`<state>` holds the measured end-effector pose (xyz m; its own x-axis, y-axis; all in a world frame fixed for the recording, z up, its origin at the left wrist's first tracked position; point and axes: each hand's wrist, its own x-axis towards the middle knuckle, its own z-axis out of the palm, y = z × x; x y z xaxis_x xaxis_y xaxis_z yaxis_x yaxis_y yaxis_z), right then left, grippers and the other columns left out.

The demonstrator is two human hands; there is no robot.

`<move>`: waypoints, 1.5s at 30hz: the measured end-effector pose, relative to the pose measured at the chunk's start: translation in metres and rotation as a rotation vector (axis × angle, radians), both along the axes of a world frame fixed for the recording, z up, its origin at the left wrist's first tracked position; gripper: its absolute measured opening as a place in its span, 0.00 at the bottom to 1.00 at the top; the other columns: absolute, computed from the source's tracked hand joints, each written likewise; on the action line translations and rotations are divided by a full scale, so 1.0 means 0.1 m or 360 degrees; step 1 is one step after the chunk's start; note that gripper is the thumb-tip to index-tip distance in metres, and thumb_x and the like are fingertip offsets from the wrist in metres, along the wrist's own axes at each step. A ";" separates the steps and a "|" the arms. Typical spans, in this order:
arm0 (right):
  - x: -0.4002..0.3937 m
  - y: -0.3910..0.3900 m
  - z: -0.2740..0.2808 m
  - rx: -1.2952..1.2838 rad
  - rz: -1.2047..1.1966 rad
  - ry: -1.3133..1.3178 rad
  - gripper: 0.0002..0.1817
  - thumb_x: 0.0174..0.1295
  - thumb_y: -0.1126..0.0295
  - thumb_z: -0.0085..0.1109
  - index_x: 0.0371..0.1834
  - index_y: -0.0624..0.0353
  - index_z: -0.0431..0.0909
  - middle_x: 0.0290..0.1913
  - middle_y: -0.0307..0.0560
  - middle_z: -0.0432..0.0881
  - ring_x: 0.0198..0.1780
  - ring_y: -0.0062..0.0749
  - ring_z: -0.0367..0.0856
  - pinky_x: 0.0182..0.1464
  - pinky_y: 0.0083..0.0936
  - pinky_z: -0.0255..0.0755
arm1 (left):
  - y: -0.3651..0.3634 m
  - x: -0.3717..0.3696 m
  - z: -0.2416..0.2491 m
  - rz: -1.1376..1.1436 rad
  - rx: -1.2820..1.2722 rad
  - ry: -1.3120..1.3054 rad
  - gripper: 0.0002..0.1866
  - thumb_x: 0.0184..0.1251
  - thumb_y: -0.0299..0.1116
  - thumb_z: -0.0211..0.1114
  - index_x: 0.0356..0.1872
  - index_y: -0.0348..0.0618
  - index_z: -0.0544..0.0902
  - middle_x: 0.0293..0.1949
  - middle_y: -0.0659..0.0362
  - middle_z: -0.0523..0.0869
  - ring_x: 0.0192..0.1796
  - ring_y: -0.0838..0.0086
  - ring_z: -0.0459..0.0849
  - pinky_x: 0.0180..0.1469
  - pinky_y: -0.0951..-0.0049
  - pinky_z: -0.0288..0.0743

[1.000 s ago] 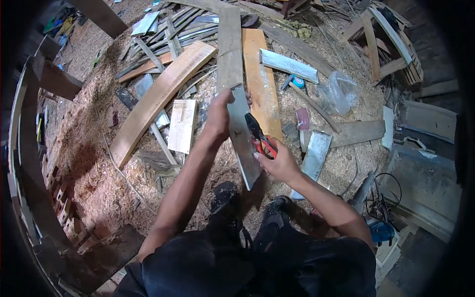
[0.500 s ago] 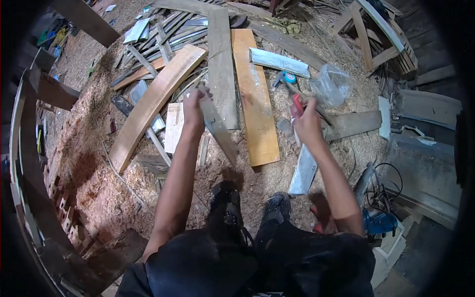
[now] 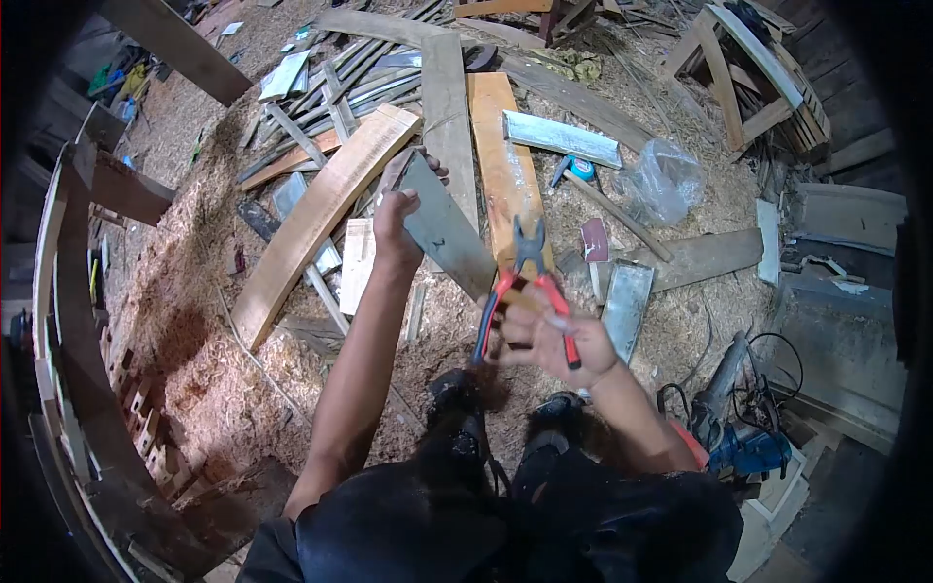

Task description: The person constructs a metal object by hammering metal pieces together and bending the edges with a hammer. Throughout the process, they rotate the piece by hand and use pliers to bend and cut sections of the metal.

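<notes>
My left hand (image 3: 397,225) is closed around the upper end of a short grey board (image 3: 442,228), its broad face turned up and a small dark mark on it. The board slants down to the right, above the shavings. In my right hand (image 3: 573,345) lie pliers (image 3: 530,251) with red and black handles. Their jaws point away from me and stand apart, close to the board's lower end. The fingers curl loosely about the spread handles and are a little blurred.
Planks lie about on wood shavings, among them an orange-brown plank (image 3: 498,146) and a curved board (image 3: 326,219). Beyond my right hand are a hammer (image 3: 622,219), a blue tape measure (image 3: 581,168) and a plastic bag (image 3: 666,180). A blue power tool (image 3: 748,450) sits at right.
My right hand has brought the pliers toward me and to the left, and their handles have spread. The board in my left hand has turned from nearly edge-on to show its face.
</notes>
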<state>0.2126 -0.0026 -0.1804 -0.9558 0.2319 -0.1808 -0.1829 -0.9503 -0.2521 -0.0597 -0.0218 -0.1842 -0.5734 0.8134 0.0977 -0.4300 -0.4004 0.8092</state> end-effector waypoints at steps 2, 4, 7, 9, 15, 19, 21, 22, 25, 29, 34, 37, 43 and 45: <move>-0.09 -0.20 0.02 -0.0140 0.0115 0.0148 0.31 0.73 0.68 0.44 0.78 0.53 0.49 0.71 0.65 0.64 0.72 0.58 0.65 0.67 0.63 0.65 | -0.01 0.06 0.11 0.0053 0.0053 -0.0024 0.35 0.50 0.39 0.54 0.63 0.32 0.69 0.52 0.49 0.79 0.57 0.59 0.79 0.65 0.61 0.68; -0.15 -0.32 0.08 -0.0186 0.0244 0.0244 0.34 0.73 0.65 0.46 0.79 0.51 0.46 0.70 0.65 0.65 0.72 0.63 0.64 0.67 0.66 0.63 | 0.01 0.13 0.21 0.0054 0.0252 -0.0065 0.38 0.47 0.41 0.56 0.63 0.32 0.67 0.51 0.49 0.78 0.57 0.58 0.77 0.66 0.59 0.67; -0.22 -0.40 0.08 -0.0328 0.0314 0.0371 0.37 0.72 0.64 0.48 0.81 0.50 0.42 0.73 0.66 0.60 0.74 0.64 0.60 0.68 0.70 0.59 | 0.02 0.24 0.30 0.0068 0.0436 -0.0249 0.40 0.46 0.46 0.56 0.63 0.32 0.67 0.52 0.48 0.78 0.59 0.53 0.75 0.71 0.53 0.63; -0.22 -0.37 0.14 -0.0290 0.0348 0.0345 0.38 0.72 0.64 0.49 0.81 0.50 0.41 0.75 0.67 0.55 0.76 0.65 0.56 0.68 0.73 0.57 | 0.05 0.31 0.34 0.0122 0.0496 -0.0333 0.41 0.46 0.46 0.57 0.63 0.32 0.67 0.52 0.47 0.77 0.60 0.52 0.75 0.72 0.52 0.62; -0.15 -0.34 0.18 -0.0288 0.0387 0.0448 0.39 0.71 0.64 0.49 0.81 0.47 0.40 0.78 0.67 0.47 0.78 0.65 0.47 0.68 0.75 0.53 | 0.07 0.40 0.34 0.0159 0.0529 -0.0479 0.41 0.45 0.47 0.55 0.63 0.32 0.67 0.52 0.47 0.77 0.61 0.52 0.74 0.74 0.53 0.60; -0.15 -0.35 0.14 -0.0284 0.0387 0.0439 0.38 0.72 0.63 0.49 0.81 0.46 0.42 0.79 0.67 0.47 0.78 0.64 0.47 0.68 0.75 0.53 | 0.07 0.51 0.35 0.0179 0.0450 -0.0437 0.42 0.44 0.47 0.54 0.64 0.33 0.66 0.52 0.48 0.78 0.62 0.53 0.74 0.74 0.55 0.58; -0.15 -0.35 0.15 -0.0290 0.0395 0.0431 0.38 0.72 0.62 0.49 0.81 0.46 0.42 0.79 0.66 0.47 0.78 0.64 0.48 0.68 0.75 0.54 | 0.09 0.53 0.33 0.0177 0.0441 -0.0426 0.41 0.45 0.46 0.53 0.64 0.33 0.65 0.53 0.48 0.78 0.63 0.52 0.74 0.74 0.55 0.57; -0.16 -0.35 0.14 -0.0296 0.0398 0.0428 0.38 0.72 0.62 0.49 0.81 0.46 0.43 0.79 0.66 0.47 0.78 0.64 0.48 0.68 0.76 0.54 | 0.09 0.53 0.31 0.0189 0.0441 -0.0459 0.41 0.45 0.46 0.53 0.64 0.33 0.65 0.53 0.48 0.78 0.63 0.52 0.73 0.74 0.55 0.57; -0.15 -0.37 0.15 -0.0295 0.0412 0.0429 0.37 0.72 0.61 0.49 0.81 0.45 0.44 0.79 0.66 0.46 0.78 0.64 0.48 0.67 0.76 0.54 | 0.10 0.50 0.27 0.0211 0.0455 -0.0526 0.41 0.46 0.45 0.53 0.64 0.33 0.65 0.53 0.48 0.77 0.64 0.52 0.73 0.75 0.55 0.57; -0.17 -0.39 0.12 -0.0300 0.0413 0.0420 0.36 0.72 0.60 0.49 0.80 0.44 0.45 0.79 0.66 0.46 0.78 0.64 0.48 0.67 0.76 0.54 | 0.08 0.51 0.23 0.0203 0.0439 -0.0492 0.41 0.47 0.45 0.52 0.65 0.33 0.64 0.54 0.48 0.77 0.64 0.52 0.72 0.75 0.55 0.57; -0.20 -0.41 0.12 -0.0290 0.0380 0.0361 0.36 0.72 0.59 0.49 0.80 0.43 0.47 0.79 0.66 0.46 0.78 0.63 0.48 0.67 0.76 0.55 | 0.06 0.53 0.22 0.0135 0.0454 -0.0529 0.41 0.47 0.45 0.53 0.66 0.33 0.64 0.54 0.48 0.77 0.64 0.53 0.73 0.74 0.55 0.58; -0.24 -0.41 0.23 -0.0188 0.0303 0.0250 0.35 0.71 0.56 0.50 0.78 0.50 0.52 0.70 0.62 0.64 0.68 0.54 0.69 0.61 0.60 0.71 | 0.05 0.53 0.21 -0.0006 0.0494 -0.0559 0.42 0.46 0.46 0.56 0.66 0.34 0.64 0.54 0.49 0.76 0.63 0.55 0.73 0.73 0.56 0.59; -0.18 -0.45 -0.08 -0.0246 0.0376 0.0386 0.37 0.65 0.43 0.57 0.67 0.59 0.64 0.41 0.44 0.72 0.35 0.27 0.69 0.37 0.27 0.66 | 0.00 0.54 0.27 -0.0352 0.0442 -0.0520 0.44 0.43 0.49 0.59 0.65 0.36 0.65 0.52 0.52 0.74 0.58 0.57 0.74 0.68 0.59 0.64; -0.16 -0.47 -0.04 -0.0329 0.0362 0.0488 0.32 0.68 0.45 0.56 0.63 0.59 0.67 0.38 0.43 0.72 0.33 0.26 0.69 0.36 0.25 0.66 | 0.02 0.58 0.29 -0.0395 0.0374 -0.0486 0.44 0.42 0.49 0.59 0.64 0.36 0.65 0.51 0.52 0.74 0.57 0.58 0.75 0.67 0.60 0.65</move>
